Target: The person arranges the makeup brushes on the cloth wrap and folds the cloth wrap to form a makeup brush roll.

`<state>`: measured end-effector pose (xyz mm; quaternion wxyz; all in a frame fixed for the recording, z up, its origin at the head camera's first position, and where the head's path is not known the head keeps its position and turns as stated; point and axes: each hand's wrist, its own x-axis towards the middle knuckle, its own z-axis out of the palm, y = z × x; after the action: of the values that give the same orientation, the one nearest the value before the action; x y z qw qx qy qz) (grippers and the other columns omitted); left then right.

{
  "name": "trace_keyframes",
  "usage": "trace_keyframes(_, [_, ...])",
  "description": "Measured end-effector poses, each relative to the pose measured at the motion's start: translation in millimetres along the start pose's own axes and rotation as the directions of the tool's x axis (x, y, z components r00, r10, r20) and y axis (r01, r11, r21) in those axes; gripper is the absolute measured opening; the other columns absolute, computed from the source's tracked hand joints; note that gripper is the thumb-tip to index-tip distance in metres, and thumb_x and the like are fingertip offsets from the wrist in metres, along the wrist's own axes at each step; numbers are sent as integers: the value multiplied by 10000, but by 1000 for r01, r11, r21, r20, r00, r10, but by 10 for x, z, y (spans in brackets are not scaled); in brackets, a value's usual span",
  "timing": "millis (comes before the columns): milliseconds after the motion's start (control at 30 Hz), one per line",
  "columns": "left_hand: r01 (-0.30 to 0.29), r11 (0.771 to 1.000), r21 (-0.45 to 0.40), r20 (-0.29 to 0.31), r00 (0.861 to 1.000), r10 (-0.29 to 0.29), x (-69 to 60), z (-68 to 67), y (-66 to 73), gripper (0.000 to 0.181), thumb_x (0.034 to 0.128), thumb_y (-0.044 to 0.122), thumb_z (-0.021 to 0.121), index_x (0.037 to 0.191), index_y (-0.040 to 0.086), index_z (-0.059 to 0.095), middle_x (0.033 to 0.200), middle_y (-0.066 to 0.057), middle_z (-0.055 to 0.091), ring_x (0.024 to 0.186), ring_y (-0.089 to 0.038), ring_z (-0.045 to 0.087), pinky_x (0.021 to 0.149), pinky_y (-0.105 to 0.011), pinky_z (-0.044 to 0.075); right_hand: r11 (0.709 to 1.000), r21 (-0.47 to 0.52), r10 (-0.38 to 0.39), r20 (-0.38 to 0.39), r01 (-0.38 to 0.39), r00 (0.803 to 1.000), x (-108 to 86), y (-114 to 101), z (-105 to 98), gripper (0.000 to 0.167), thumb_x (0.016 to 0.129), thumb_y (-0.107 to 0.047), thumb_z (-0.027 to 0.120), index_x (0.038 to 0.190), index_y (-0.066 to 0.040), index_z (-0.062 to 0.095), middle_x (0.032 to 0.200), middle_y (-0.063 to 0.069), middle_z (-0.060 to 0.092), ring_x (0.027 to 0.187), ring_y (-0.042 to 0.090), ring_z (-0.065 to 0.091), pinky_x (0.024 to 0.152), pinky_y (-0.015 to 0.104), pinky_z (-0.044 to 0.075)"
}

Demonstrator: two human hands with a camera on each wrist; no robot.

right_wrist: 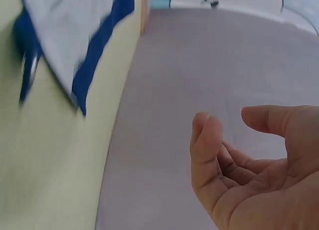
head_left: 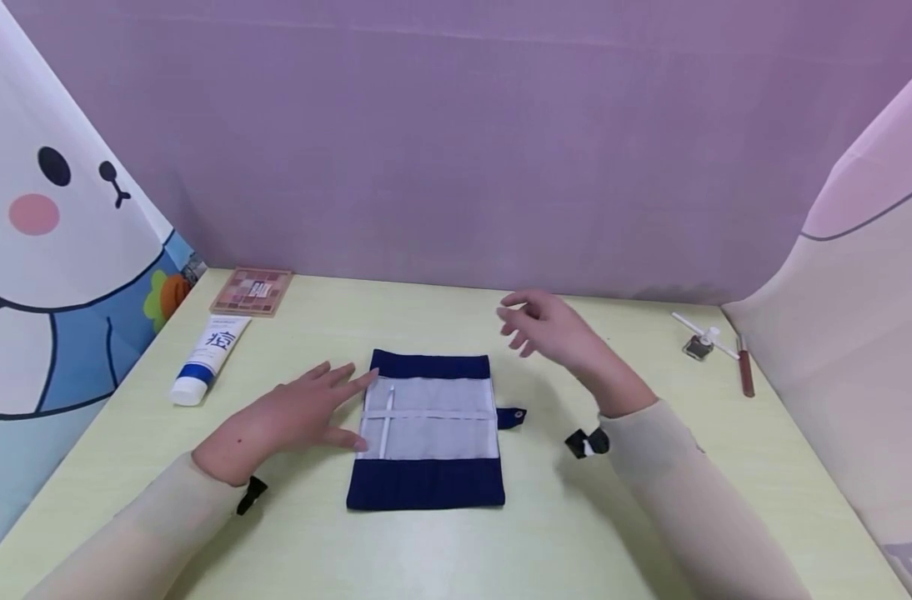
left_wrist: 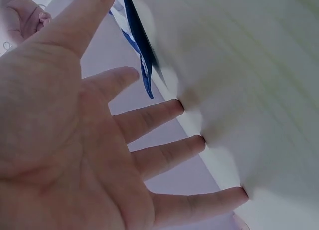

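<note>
Between the two hands, a blue-and-white cloth pouch (head_left: 426, 485) lies spread flat on the table (head_left: 291, 542), nearer the left one. The left hand (head_left: 306, 408) has its fingers straight and splayed, grasping nothing, with the thumb and index finger at the pouch's near side; from where I stand, I can't tell how firmly they press. Its other fingertips come down to the table. The right hand (head_left: 549, 329) hangs in the air past the pouch's far right corner, fingers loosely bent around nothing, thumb apart from them. Just below that hand, a blue tab (head_left: 511, 417) sticks out from the pouch. Inside, close to the left hand, a slim white pen (head_left: 387, 421) lies lengthwise, crossing a pale band. Beyond the left hand, off to its left, are a tube (head_left: 211, 358) and a palette (head_left: 252, 292). Well to the right of the right hand lie a small bottle (head_left: 698, 347), a white stick (head_left: 687, 322) and a brown stick (head_left: 746, 372).
</note>
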<state>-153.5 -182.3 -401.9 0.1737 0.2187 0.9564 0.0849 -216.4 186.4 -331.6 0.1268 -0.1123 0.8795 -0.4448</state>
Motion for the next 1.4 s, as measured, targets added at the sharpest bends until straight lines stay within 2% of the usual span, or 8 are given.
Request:
trace_keyframes(167, [24, 999, 27, -6, 1000, -23, -32, 5, -28, 1081, 839, 761, 735, 1701, 264, 313, 1776, -214, 250, 1573, -600, 288, 1009, -896, 405, 1000, -7, 28, -49, -28, 998, -47, 232, -214, 451, 1132, -331, 510, 1471, -39, 568, 1270, 243, 708, 1023, 311, 722, 845, 356, 640])
trace_keyframes(367, [46, 998, 31, 20, 999, -46, -1, -13, 6, 1079, 825, 777, 737, 1694, 284, 330, 1775, -200, 261, 1581, -600, 263, 1012, -945, 330, 996, -30, 80, -78, -83, 994, -146, 569, -380, 439, 1139, -265, 489, 1463, 25, 553, 1329, 298, 650, 1037, 339, 716, 867, 358, 648])
trace_keyframes(500, [69, 998, 13, 43, 997, -69, 17, -11, 8, 1082, 825, 785, 732, 1698, 300, 315, 1785, -204, 226, 1594, -624, 194, 997, -971, 294, 989, -53, 138, -61, -142, 989, -217, 765, -433, 463, 1131, -266, 528, 1485, 32, 528, 1353, 284, 635, 1025, 313, 734, 912, 406, 647])
trace_keyframes(633, [79, 997, -5, 62, 995, -79, 22, -24, 12, 1075, 839, 779, 725, 1704, 310, 292, 1796, -204, 181, 1600, -635, 146, 977, -983, 287, 986, -76, 150, -27, -152, 988, -281, 921, -485, 465, 1115, -200, 542, 1494, 65, 503, 1344, 280, 620, 1038, 293, 746, 946, 419, 643])
trace_keyframes(867, [88, 996, -24, 73, 994, -86, 11, -42, 35, 1071, 837, 756, 747, 1702, 315, 297, 1800, -200, 170, 1601, -641, 131, 982, -985, 276, 980, -134, 148, 14, -145, 989, -367, 1035, -469, 383, 1088, -159, 571, 1417, 37, 569, 1300, 221, 626, 1080, 275, 704, 881, 339, 599])
trace_keyframes(1033, [83, 996, -13, 70, 994, -82, 15, -31, 39, 1070, 836, 758, 746, 1701, 314, 301, 1798, -202, 177, 1595, -646, 142, 969, -985, 286, 971, -208, 124, -5, -122, 992, -416, 1068, -424, 342, 1065, -120, 600, 1373, 27, 606, 1240, 191, 666, 1116, 294, 672, 852, 308, 552])
trace_keyframes(1200, [83, 996, -5, 63, 995, -83, 14, -30, 41, 1075, 830, 756, 753, 1699, 307, 308, 1794, -208, 188, 1590, -653, 150, 951, -987, 296, 961, -263, 88, -21, -90, 996, -418, 1074, -372, 313, 1045, -80, 613, 1336, 33, 624, 1247, 215, 693, 1168, 349, 681, 929, 382, 547])
trace_keyframes(1400, [87, 996, -5, 65, 994, -87, 8, -35, 47, 1077, 827, 752, 759, 1698, 303, 312, 1792, -213, 187, 1587, -658, 147, 945, -989, 295, 940, -337, 55, -19, -59, 998, -391, 1083, -293, 293, 1021, -27, 598, 1307, 30, 636, 1228, 209, 723, 1166, 345, 680, 998, 480, 547])
